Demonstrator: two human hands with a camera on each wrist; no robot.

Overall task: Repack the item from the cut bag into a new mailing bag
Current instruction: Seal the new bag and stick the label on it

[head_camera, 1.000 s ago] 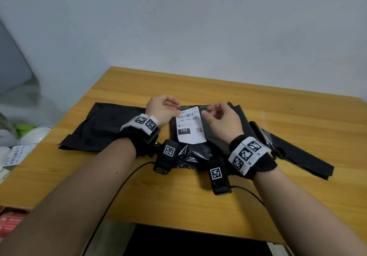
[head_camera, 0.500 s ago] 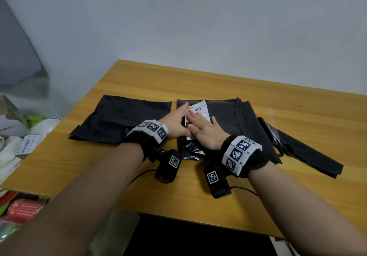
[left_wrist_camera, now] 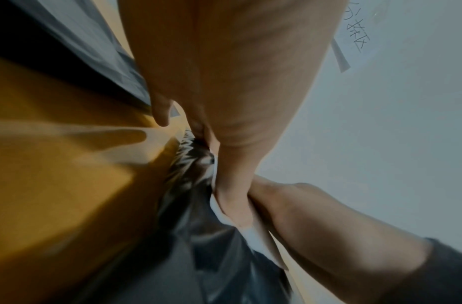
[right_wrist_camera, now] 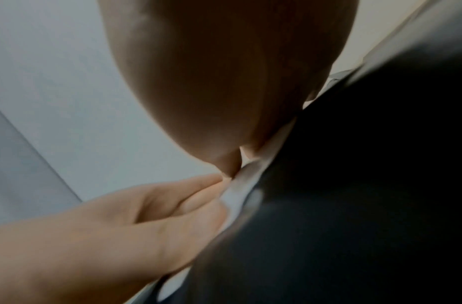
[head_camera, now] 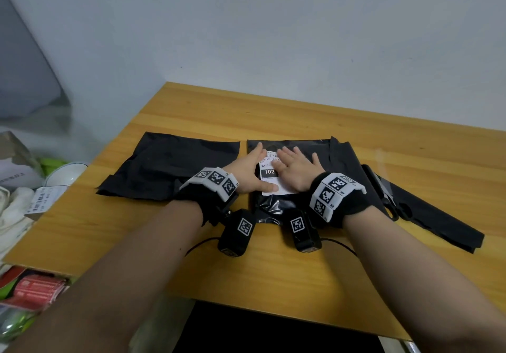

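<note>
Label being pressed flat onto the new mailing bag; packing looks nearly finished.

At the left lies a flat black bag [head_camera: 169, 166] on the wooden table [head_camera: 273, 270]; whether it is the cut one cannot be told. Just right of it, the left hand [head_camera: 246, 172] and right hand [head_camera: 297, 170] rest side by side, fingers straight and released, palms pressing a white shipping label [head_camera: 269, 180] onto the glossy black mailing bag [head_camera: 276, 210] at the middle. The item itself is hidden, presumably already inside that bag. Farther right lie a dark strip of bag material [head_camera: 427, 215] and what looks like scissors [head_camera: 383, 191]. What seems left: smoothing the label down and checking the seal.
</note>
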